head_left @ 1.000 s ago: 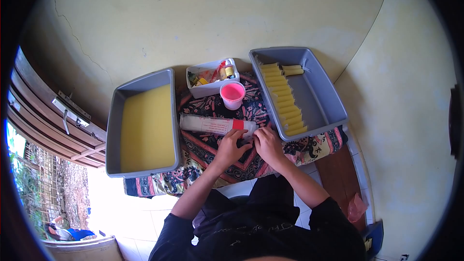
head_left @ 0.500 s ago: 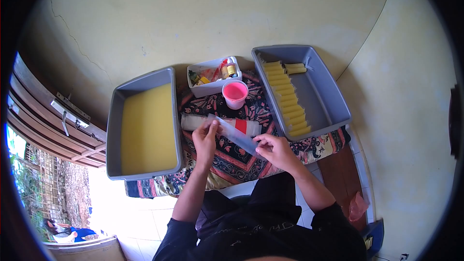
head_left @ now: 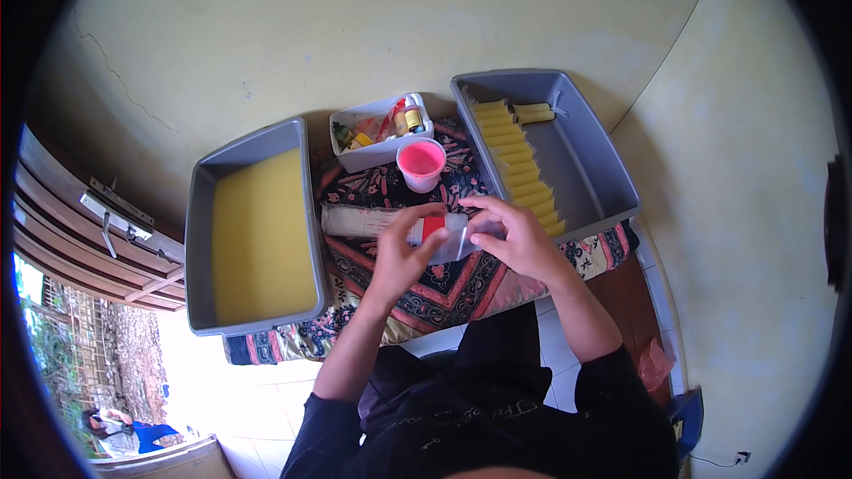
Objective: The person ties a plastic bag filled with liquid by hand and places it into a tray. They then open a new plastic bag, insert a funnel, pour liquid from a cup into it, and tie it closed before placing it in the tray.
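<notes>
A clear plastic sleeve (head_left: 454, 247) hangs between my hands over the patterned cloth, short and bunched in this view. My right hand (head_left: 522, 244) pinches its right end between thumb and bent fingers. Facing it, my left hand (head_left: 401, 253) has its thumb and fingers apart in a curve, the thumb tip at the sleeve's left end. Behind both hands lies a flat pack of clear bags with a red band (head_left: 359, 221), partly covered by them. Just beyond stands a plastic cup, pink inside (head_left: 421, 165).
At left, a grey tub (head_left: 311, 213) contains yellow liquid. The right grey tub (head_left: 626, 179) has a row of filled yellow tubes (head_left: 508, 151). A white box (head_left: 368, 158) with small bottles sits against the wall. The patterned cloth (head_left: 390, 306) covers the table.
The sleeve, stretched lengthwise between both hands before, is now gathered short. My hands have come closer together, and my left fingers have spread. The camera view has shifted slightly.
</notes>
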### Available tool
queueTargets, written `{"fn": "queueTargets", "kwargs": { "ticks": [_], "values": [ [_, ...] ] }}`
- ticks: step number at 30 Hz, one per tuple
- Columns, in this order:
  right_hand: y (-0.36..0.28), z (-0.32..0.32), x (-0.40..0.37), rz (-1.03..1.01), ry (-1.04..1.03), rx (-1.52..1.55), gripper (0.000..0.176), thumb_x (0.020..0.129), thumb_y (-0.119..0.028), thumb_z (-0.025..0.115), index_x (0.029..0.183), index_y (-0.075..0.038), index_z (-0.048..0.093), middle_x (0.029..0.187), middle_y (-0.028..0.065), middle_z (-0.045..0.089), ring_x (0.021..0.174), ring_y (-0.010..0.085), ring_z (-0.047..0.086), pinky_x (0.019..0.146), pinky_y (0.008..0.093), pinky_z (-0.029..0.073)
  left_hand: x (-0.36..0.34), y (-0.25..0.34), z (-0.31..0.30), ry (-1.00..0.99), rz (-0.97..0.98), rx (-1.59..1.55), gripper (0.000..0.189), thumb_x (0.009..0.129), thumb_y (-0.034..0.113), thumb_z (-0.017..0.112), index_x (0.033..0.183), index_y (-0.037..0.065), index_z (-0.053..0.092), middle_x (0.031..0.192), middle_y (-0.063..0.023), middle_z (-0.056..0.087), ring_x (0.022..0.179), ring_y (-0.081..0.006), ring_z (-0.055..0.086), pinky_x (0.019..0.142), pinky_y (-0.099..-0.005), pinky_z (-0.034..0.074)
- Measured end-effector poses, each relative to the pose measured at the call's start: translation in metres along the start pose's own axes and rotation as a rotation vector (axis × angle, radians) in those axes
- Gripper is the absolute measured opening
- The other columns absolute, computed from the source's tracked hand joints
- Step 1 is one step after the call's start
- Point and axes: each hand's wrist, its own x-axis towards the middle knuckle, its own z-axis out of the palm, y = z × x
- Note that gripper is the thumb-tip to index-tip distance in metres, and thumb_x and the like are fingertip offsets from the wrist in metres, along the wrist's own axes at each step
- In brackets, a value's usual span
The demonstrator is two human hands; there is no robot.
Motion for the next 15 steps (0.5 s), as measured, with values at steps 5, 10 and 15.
{"fn": "queueTargets", "kwargs": {
  "ticks": [5, 10, 15],
  "values": [
    [-0.012, -0.002, 0.015, -0.102, 0.11, 0.014, 0.042, 0.083, 0.006, 0.063, 0.123, 0.0, 0.052, 0.089, 0.0056, 0.066, 0.084, 0.0085, 0.062, 0.076, 0.0231, 0.05, 0.017, 0.009, 0.015, -0.185, -0.224, -0.243, 0.015, 0.088, 0.011, 0.065, 0.093, -0.002, 0.067, 0.079, -0.0036, 0.067, 0.075, -0.0071, 0.059, 0.069, -0.0231, 0.046],
    [-0.003, -0.012, 0.013, -0.084, 0.228, 0.18, 0.039, 0.084, 0.003, 0.064, 0.121, 0.0, 0.053, 0.089, 0.0069, 0.068, 0.081, 0.008, 0.062, 0.073, 0.0207, 0.05, 0.02, 0.012, 0.023, -0.03, -0.293, -0.427, 0.014, 0.088, 0.012, 0.066, 0.086, -0.002, 0.068, 0.078, -0.002, 0.066, 0.078, -0.0076, 0.059, 0.069, -0.0238, 0.047],
    [-0.001, -0.013, 0.011, -0.087, 0.172, 0.076, 0.037, 0.085, 0.001, 0.064, 0.12, 0.001, 0.054, 0.088, 0.0065, 0.068, 0.081, 0.0081, 0.062, 0.072, 0.021, 0.05, 0.015, 0.017, 0.029, -0.077, -0.273, -0.496, 0.016, 0.086, 0.012, 0.068, 0.093, -0.002, 0.069, 0.084, -0.0049, 0.068, 0.08, -0.0083, 0.06, 0.073, -0.024, 0.048]
  ]
}}
